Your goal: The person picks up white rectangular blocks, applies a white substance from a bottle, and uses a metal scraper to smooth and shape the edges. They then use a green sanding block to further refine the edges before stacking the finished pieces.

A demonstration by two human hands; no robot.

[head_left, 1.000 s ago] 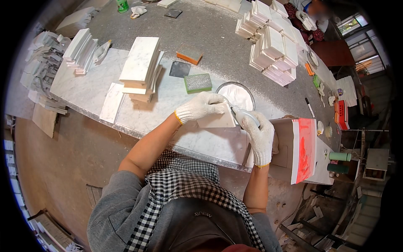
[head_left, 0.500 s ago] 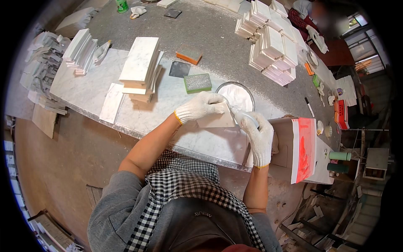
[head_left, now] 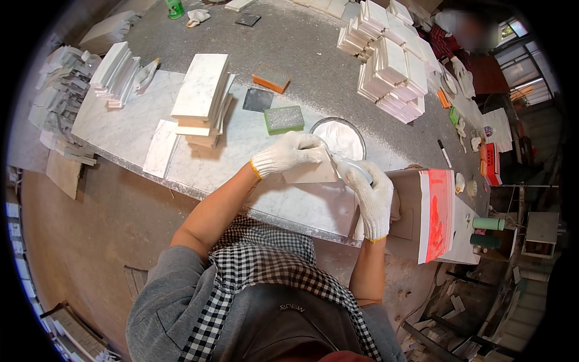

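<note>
My left hand [head_left: 288, 154], in a white knit glove, is closed on a thin white stone tile [head_left: 312, 174], tilted above the slab. My right hand [head_left: 376, 202], gloved likewise, grips a pale squeeze bottle [head_left: 351, 168] with a narrow tip. That tip meets the tile's right edge by my left fingertips; whether anything flows from it is too small to see. Just beyond the hands is a round bowl [head_left: 338, 119] of white powder or paste. A green-edged abrasive block [head_left: 284, 120] lies beyond my left hand.
Left of my hands stands a tile stack [head_left: 202, 87], near a dark square pad [head_left: 257, 99] and an orange block [head_left: 271, 79]. Larger tile stacks [head_left: 395, 72] rise at the far right. A cardboard box [head_left: 407, 208] borders my right forearm. Another person [head_left: 446, 39] works at the far right.
My hands, the tile and the bottle hold almost the same place. At the far right the other person has shifted, and their gloved hands with white pieces have moved.
</note>
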